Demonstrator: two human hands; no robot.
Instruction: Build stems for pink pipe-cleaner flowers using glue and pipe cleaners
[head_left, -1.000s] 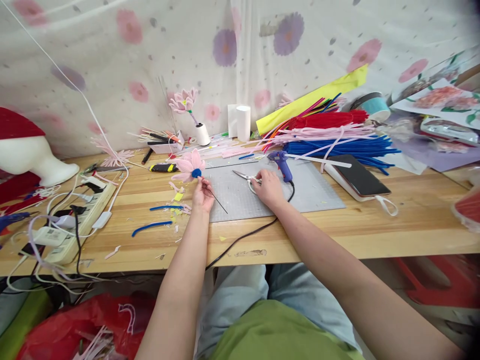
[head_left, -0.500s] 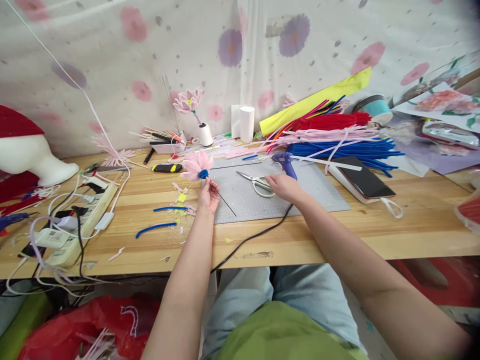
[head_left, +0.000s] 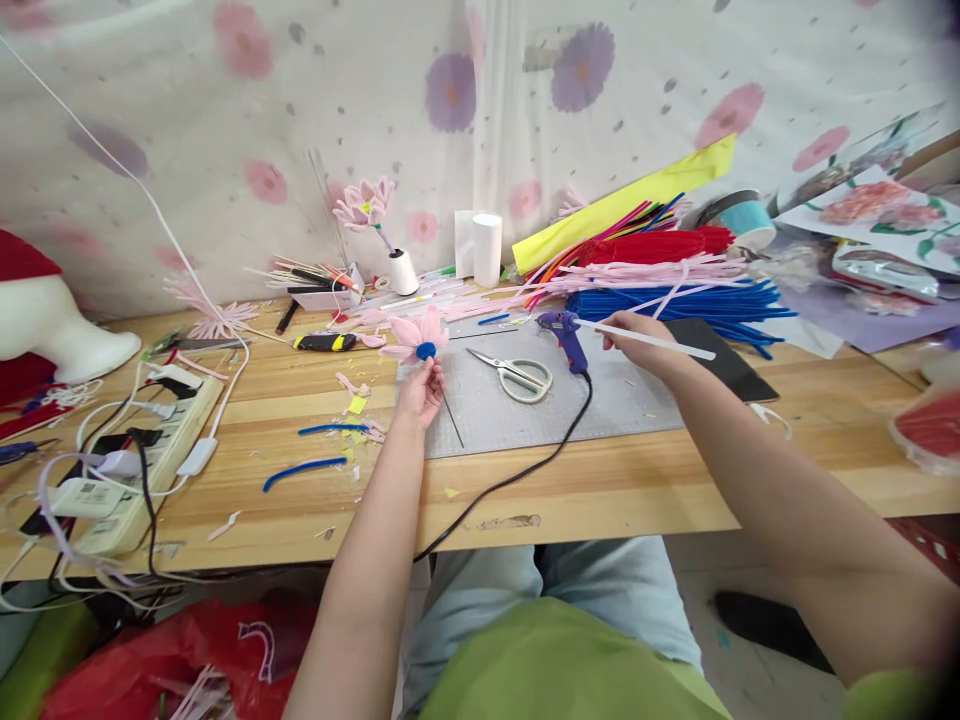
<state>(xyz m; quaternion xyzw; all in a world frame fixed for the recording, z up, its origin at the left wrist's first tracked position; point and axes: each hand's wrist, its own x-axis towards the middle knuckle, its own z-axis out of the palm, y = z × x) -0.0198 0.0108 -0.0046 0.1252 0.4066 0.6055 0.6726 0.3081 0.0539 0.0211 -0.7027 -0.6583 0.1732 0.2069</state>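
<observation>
A pink fuzzy pipe-cleaner flower (head_left: 417, 334) with a blue base and a thin dark stem is pinched in my left hand (head_left: 423, 392), just over the left edge of the grey cutting mat (head_left: 487, 425). My right hand (head_left: 641, 342) is at the white glue stick (head_left: 686, 347) of the purple glue gun (head_left: 564, 340). The stick runs across in front of that hand and partly hides it. Its fingers are loosely curled and apart, with nothing visible in them; whether they touch the stick I cannot tell. Scissors (head_left: 523, 380) lie on the mat between my hands.
Behind my right hand lie blue pipe cleaners (head_left: 675, 302), red ones (head_left: 660, 245) and a dark phone (head_left: 720, 360). A finished pink flower (head_left: 365, 203) stands in a white holder. Power strips (head_left: 150, 465), blue pieces (head_left: 304, 472) and scraps occupy the left. The gun's black cord (head_left: 517, 468) crosses the front.
My right hand has left the scissors and moved right to the glue stick. The scissors stay on the mat. My left hand keeps the flower, now slightly lower and farther right.
</observation>
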